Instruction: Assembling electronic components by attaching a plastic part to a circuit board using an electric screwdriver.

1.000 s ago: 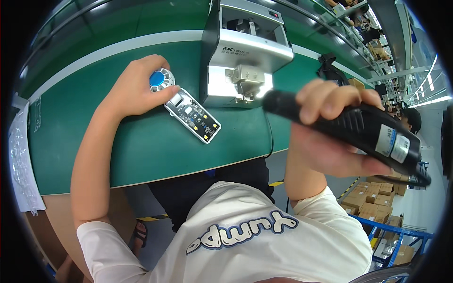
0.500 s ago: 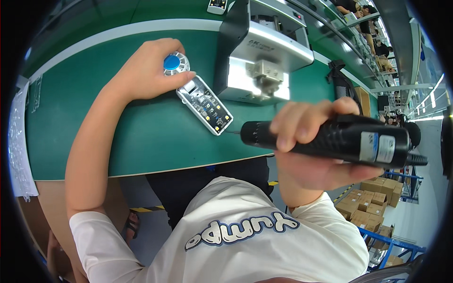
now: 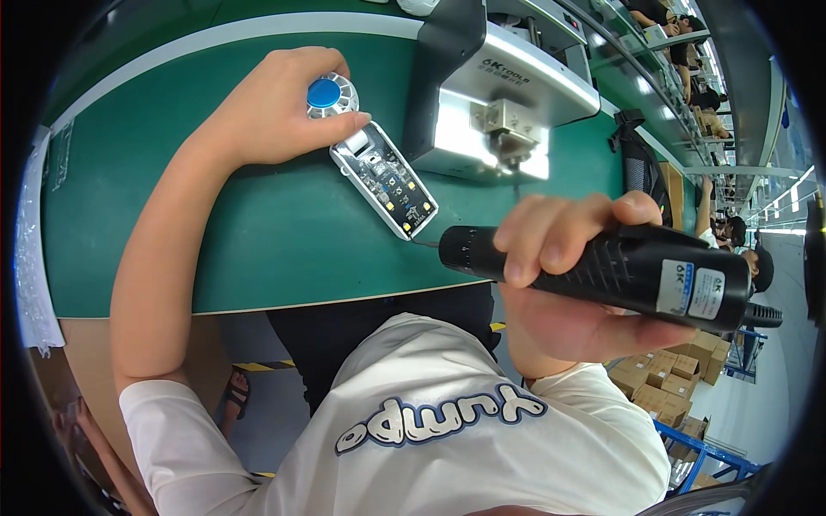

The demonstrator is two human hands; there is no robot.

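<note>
My left hand is closed round the round end of a white handheld device. That end has a blue disc inside a ribbed white ring, with my thumb beside it. The device's long body is uncovered, showing a dark circuit board with small yellow-white parts. In my right hand is a black electric screwdriver, lying nearly level with its thin bit pointing left. The bit's tip is at the near end corner of the device; whether it touches a screw cannot be made out.
A silver and black screw feeder stands on the green bench mat just beyond the device. Clear plastic wrap hangs at the left edge. A black mesh item stands at right. Cardboard boxes and other people are farther off.
The device and feeder sit slightly higher and farther right in the picture, as the view has shifted. The screwdriver has tilted a little, its bit now closer against the device's corner. Both grips are unchanged.
</note>
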